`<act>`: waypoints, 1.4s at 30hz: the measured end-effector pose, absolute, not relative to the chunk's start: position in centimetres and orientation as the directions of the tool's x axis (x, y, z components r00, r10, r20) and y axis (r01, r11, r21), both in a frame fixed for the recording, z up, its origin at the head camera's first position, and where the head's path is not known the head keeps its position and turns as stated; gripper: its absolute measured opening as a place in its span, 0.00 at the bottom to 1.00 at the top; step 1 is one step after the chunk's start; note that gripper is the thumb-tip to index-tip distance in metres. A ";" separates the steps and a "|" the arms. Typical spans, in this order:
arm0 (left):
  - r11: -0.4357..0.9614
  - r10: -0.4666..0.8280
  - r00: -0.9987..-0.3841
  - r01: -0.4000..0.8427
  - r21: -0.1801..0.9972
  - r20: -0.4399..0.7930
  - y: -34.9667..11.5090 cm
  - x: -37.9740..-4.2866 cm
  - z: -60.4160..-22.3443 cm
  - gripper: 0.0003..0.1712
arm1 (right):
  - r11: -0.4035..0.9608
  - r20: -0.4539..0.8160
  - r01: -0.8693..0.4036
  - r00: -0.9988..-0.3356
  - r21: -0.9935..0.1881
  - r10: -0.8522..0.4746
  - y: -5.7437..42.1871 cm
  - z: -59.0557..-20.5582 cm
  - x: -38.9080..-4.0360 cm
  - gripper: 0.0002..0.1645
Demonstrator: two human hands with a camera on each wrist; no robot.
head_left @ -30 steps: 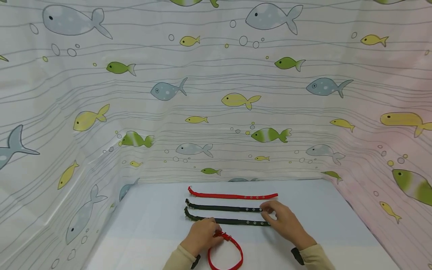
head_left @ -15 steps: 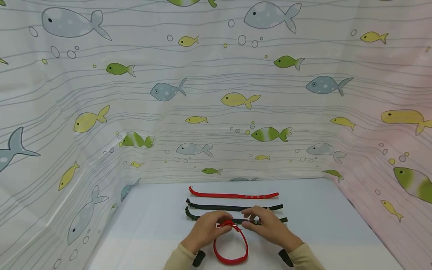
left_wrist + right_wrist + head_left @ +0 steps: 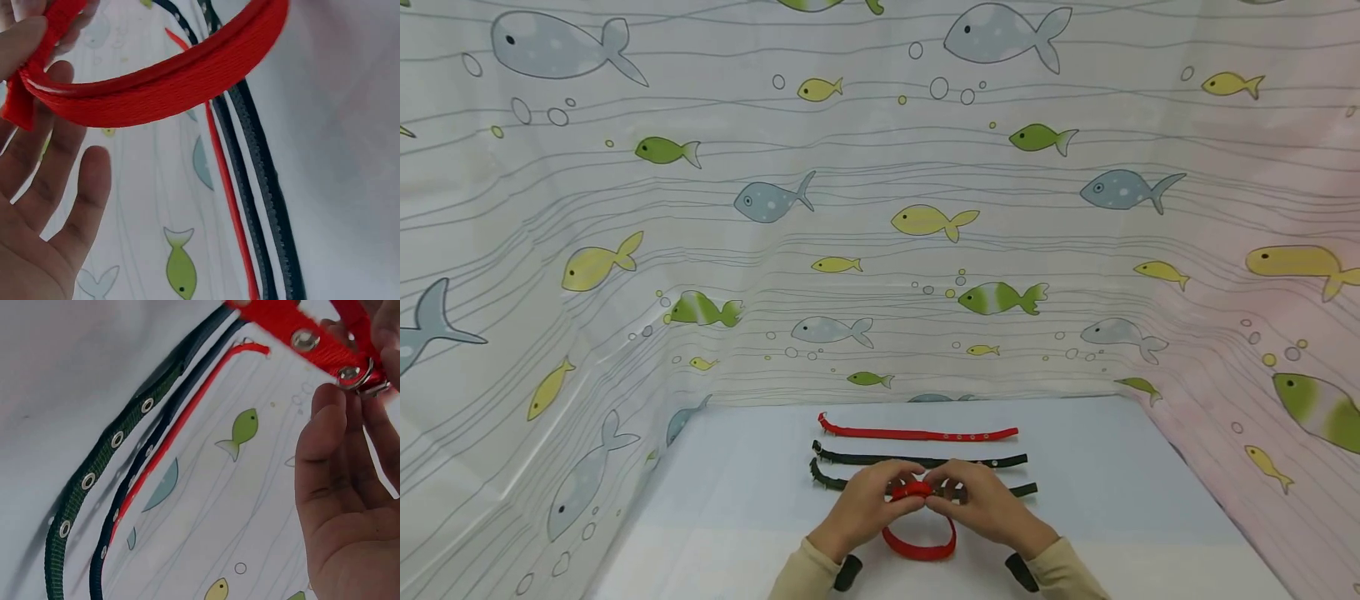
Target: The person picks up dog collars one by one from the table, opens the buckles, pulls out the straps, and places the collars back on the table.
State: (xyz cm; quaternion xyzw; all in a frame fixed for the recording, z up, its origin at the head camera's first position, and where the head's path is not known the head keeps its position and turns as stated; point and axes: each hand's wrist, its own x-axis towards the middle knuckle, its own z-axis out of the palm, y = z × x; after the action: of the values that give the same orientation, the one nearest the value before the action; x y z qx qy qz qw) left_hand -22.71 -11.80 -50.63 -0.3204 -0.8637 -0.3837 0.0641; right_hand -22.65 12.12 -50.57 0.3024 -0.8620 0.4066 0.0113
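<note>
A red collar (image 3: 921, 552), closed into a loop, is held up over the table with its buckle end uppermost. My left hand (image 3: 859, 507) pinches the strap beside the buckle between thumb and fingers; in the left wrist view the loop (image 3: 162, 103) hangs away from those fingers. From the other side my right hand (image 3: 992, 510) holds the collar close to the metal buckle (image 3: 374, 387), thumb and fingertips around it. Metal eyelets show along the strap (image 3: 281, 328) in the right wrist view. The two hands almost meet, partly hiding the buckle in the head view.
Behind the hands, a red collar (image 3: 895, 434), a black collar (image 3: 872, 459) and a dark green collar (image 3: 1026, 490) lie straight in parallel rows on the white table (image 3: 715, 500). A fish-print curtain (image 3: 880, 292) encloses the back and sides.
The right hand has come left from the dark collars' ends to the red collar's buckle. The left hand has lifted the red collar slightly forward, and both hands now hold it.
</note>
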 end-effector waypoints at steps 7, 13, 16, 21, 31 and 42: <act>0.484 0.501 -0.785 0.604 0.634 0.366 -11.9 -22.6 -51.1 0.21 | 0.529 0.311 -0.574 -0.805 -0.625 -0.505 12.1 -50.5 -22.4 0.12; 0.452 0.523 -0.753 0.642 0.620 0.399 -11.8 -22.6 -51.0 0.18 | 0.600 0.371 -0.623 -0.782 -0.502 -0.501 11.9 -49.7 -22.0 0.14; 0.443 0.519 -0.735 0.668 0.598 0.437 -11.8 -22.5 -50.8 0.18 | 0.573 0.396 -0.611 -0.791 -0.545 -0.467 12.0 -49.5 -22.1 0.14; 0.373 0.480 -0.692 0.718 0.588 0.540 -11.8 -22.5 -50.4 0.15 | 0.469 0.449 -0.597 -0.801 -0.651 -0.397 11.9 -49.5 -22.1 0.13; 0.254 0.426 -0.686 0.717 0.649 0.590 -12.2 -22.9 -50.0 0.13 | 0.331 0.480 -0.581 -0.809 -0.744 -0.340 11.1 -49.4 -21.9 0.10; 0.505 0.550 -0.558 0.815 0.284 0.622 -11.8 -22.3 -49.5 0.16 | 0.647 0.557 -0.712 -0.666 -0.274 -0.497 11.6 -48.0 -21.3 0.12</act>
State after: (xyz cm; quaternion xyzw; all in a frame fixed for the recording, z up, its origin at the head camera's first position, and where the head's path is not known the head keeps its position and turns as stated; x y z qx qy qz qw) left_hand -22.31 -11.76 -49.46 -0.4083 -0.8355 -0.2841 0.2334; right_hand -21.27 11.62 -47.99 0.3433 -0.8799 0.2423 0.2217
